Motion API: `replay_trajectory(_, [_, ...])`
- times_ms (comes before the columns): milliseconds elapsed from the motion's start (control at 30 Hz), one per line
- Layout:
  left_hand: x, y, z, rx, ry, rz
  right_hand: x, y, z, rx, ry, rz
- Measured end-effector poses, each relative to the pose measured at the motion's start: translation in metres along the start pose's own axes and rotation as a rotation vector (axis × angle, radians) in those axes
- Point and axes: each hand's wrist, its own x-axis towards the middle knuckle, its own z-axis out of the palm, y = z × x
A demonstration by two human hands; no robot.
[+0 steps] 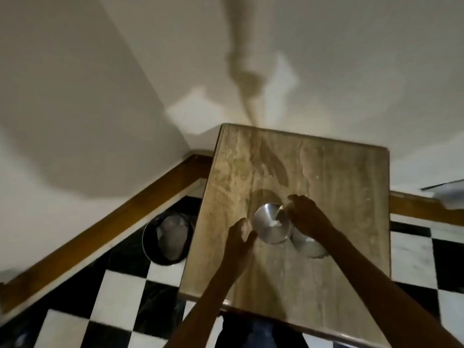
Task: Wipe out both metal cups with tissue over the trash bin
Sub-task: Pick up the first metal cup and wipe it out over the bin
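Two metal cups stand close together on the wooden table (326, 177). The nearer-left metal cup (271, 224) is upside down, its round shiny base facing up. My right hand (307, 217) comes in from the right, and its curled fingertips grip that cup's right edge. The second metal cup (310, 247) sits just behind my right wrist and is partly hidden by it. My left hand (239, 238) rests with fingers apart at the left side of the upturned cup, thumb close to its wall. The black trash bin (150, 247) stands on the floor left of the table with white tissue (170, 234) inside.
The table stands against a pale wall with a brown wooden skirting board (100, 222). The floor is black and white checkered tile (120, 297). A pale object (449, 194) juts in at the right edge. Dark shadows fall across the wall and tabletop.
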Motion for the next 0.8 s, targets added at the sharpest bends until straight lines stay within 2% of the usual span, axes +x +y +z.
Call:
replay_trajectory(133, [0.02, -0.012, 0.023, -0.277, -0.088, -0.119, 0.016, -0.003, 0.022, -0.23, 0.037, 0.095])
replay_trajectory(233, [0.029, -0.016, 0.035, -0.511, -0.032, -0.287, 0.016, -0.008, 0.033, -0.195, 0.093, 0.11])
replay_trajectory(333, [0.036, -0.021, 0.035, -0.644, 0.025, -0.381, 0.02, -0.008, 0.034, -0.128, 0.166, 0.085])
replay_trajectory(467, [0.035, -0.033, 0.018, -0.795, -0.004, -0.38, 0.009, -0.005, 0.035, -0.12, 0.238, -0.022])
replay_trajectory(567, [0.029, -0.044, -0.003, -0.9, -0.012, -0.374, -0.005, -0.023, 0.035, -0.022, 0.185, -0.114])
replay_trajectory(600, [0.025, -0.049, -0.012, -0.981, -0.061, -0.372, -0.012, -0.031, 0.037, 0.041, 0.179, -0.145])
replay_trajectory(700, [0.009, -0.066, -0.039, -1.316, -0.343, -0.347, -0.035, -0.066, 0.046, 0.138, 0.169, -0.229])
replay_trajectory(800, [-0.011, -0.089, -0.073, -1.444, -0.581, -0.333, -0.048, -0.106, 0.064, 0.138, 0.2, -0.326])
